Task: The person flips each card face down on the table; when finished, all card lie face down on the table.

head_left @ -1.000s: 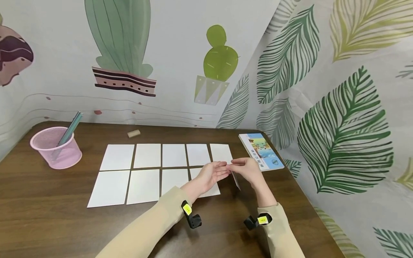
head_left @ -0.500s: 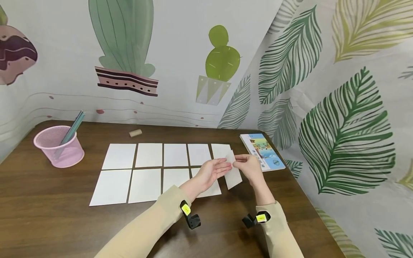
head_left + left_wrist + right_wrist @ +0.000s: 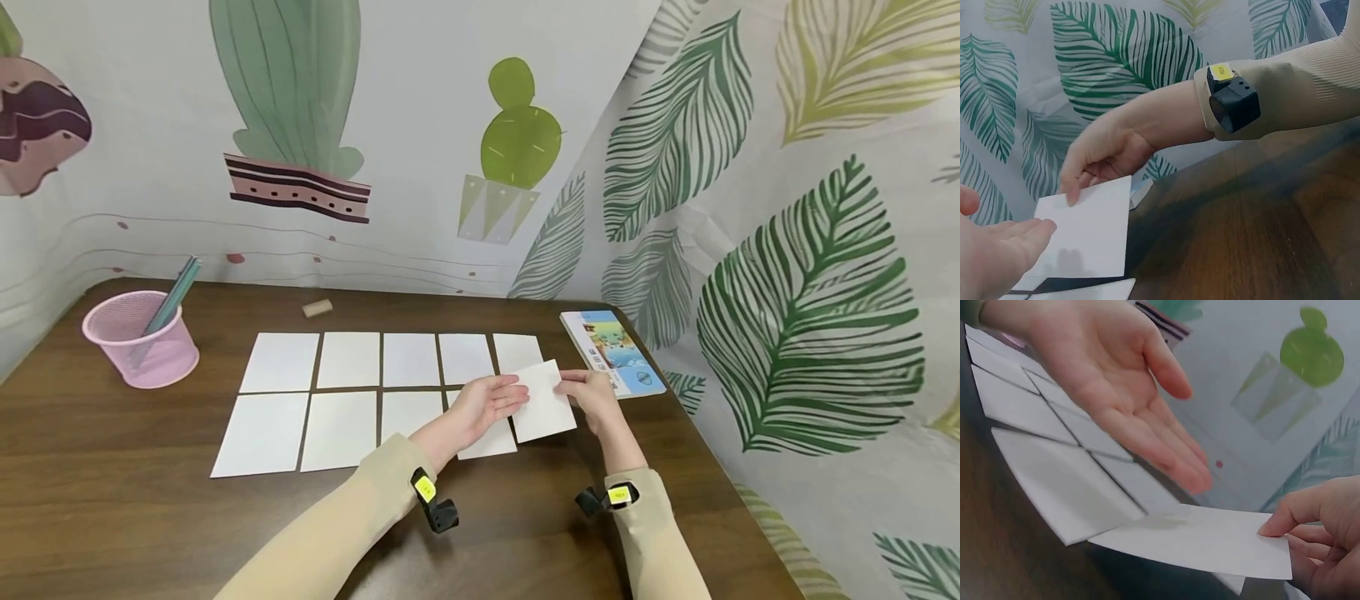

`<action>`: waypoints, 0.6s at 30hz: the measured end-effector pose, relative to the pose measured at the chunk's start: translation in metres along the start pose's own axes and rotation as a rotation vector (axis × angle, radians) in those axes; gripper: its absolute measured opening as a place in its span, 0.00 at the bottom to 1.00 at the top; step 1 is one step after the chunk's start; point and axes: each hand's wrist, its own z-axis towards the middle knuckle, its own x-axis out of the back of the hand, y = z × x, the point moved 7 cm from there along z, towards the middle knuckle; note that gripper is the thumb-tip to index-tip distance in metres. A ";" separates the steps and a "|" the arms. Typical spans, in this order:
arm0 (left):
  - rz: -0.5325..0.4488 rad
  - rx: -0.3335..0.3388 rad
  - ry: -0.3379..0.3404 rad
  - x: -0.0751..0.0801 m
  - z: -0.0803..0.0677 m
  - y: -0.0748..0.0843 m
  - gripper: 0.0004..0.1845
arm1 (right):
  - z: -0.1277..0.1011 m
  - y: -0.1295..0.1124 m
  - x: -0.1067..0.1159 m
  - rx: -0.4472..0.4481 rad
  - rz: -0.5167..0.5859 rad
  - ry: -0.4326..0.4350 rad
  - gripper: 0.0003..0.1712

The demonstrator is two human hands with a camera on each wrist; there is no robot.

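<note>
At the near edge, two beige sleeves with wrist cameras are seen reaching onto the dark wooden desk (image 3: 112, 517). The loose white card (image 3: 543, 402) is held just above the desk at about 1 o'clock from the viewer, at the right end of the near row; its right edge is pinched by the fingers (image 3: 1279, 524) of the right hand (image 3: 596, 398), thumb on top in the right wrist view. The left hand (image 3: 487, 402) is held palm up with its fingers straight and released, the tips at the card's left edge; whether they touch it cannot be told. To the left, nine white cards (image 3: 341, 392) are laid flat in two rows. Further off, a picture book (image 3: 611, 350) lies at 2 o'clock, a small eraser (image 3: 317, 307) at 11 o'clock, and a pink mesh cup (image 3: 141, 340) with pencils at 10 o'clock.
</note>
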 end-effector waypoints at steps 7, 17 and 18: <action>0.014 0.038 0.020 0.009 0.002 -0.015 0.25 | 0.006 0.025 -0.002 -0.046 -0.001 -0.018 0.24; 0.012 0.072 0.037 0.013 0.004 -0.030 0.25 | 0.006 0.035 -0.001 -0.057 -0.059 0.021 0.23; 0.017 0.073 0.036 0.013 0.003 -0.030 0.25 | 0.005 0.036 -0.001 -0.059 -0.064 0.021 0.23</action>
